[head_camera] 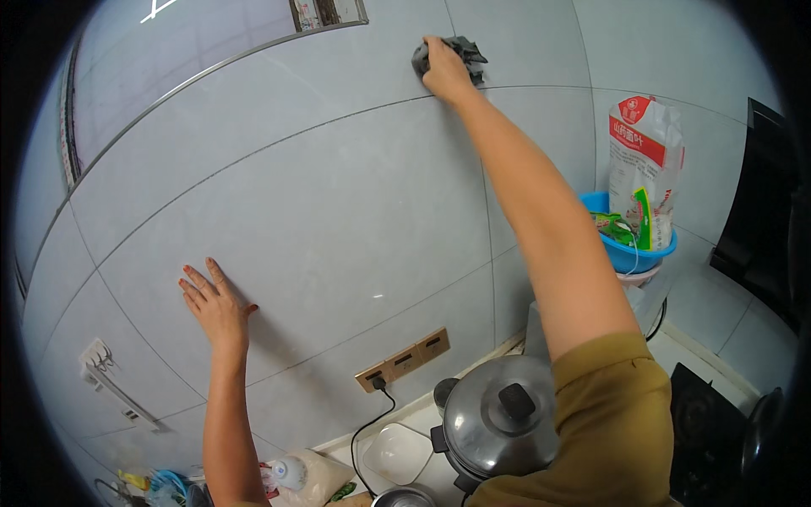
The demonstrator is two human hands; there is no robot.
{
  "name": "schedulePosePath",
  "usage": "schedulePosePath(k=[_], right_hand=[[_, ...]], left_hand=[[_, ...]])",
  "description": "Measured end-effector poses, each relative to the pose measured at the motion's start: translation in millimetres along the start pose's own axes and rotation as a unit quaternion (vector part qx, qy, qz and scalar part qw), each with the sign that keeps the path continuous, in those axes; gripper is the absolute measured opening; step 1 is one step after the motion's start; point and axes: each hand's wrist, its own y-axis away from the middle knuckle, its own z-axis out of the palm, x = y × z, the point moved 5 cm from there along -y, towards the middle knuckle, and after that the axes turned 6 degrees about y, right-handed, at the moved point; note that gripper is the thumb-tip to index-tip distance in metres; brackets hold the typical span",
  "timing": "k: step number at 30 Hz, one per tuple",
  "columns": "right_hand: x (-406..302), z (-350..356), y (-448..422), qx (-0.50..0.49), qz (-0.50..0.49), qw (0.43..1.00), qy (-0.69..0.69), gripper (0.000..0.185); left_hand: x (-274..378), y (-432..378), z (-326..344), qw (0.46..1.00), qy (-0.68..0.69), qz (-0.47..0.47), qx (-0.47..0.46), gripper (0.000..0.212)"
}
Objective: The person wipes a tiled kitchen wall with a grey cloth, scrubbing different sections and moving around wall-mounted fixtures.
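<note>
Light grey wall tiles (pixel 355 209) with thin dark joints fill most of the view. High on the wall, my right hand (pixel 447 73) grips a crumpled dark grey cloth (pixel 469 56) that lies against a tile, just above a horizontal joint. My palm covers part of the cloth. Lower and to the left, my left hand (pixel 218 310) rests on the tiles with its fingers spread and nothing in it. Above both hands runs the metal-edged sill of a window (pixel 209 70).
Below stand a lidded metal pot (pixel 488 418), a white dish (pixel 398 453) and a gold socket strip (pixel 402 361) with a plugged-in cord. At right, a blue basin (pixel 633 253) holds a tall printed bag (pixel 643 152), near a black panel (pixel 766 209). A hook rail (pixel 120 386) hangs left.
</note>
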Motion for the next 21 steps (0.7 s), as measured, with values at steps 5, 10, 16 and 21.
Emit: schedulePosePath(k=[5, 10, 16, 21], right_hand=[[-20.3, 21.3, 39.9, 0.047, -0.099, 0.993, 0.041, 0.056], [6.5, -1.4, -21.8, 0.018, -0.024, 0.999, 0.044, 0.041], [-0.3, 9.5, 32.2, 0.023, -0.075, 0.997, -0.028, 0.053], [-2.4, -3.9, 40.7, 0.044, 0.001, 0.998, -0.033, 0.054]], left_hand=[[-4.9, 1.4, 3.1, 1.000, -0.013, -0.017, -0.011, 0.136], [2.6, -2.7, 1.4, 1.000, 0.007, -0.012, -0.012, 0.133], [-1.2, 0.1, 3.6, 0.998, 0.009, -0.042, -0.048, 0.132], [2.9, 1.5, 8.1, 0.998, 0.018, -0.042, -0.044, 0.132]])
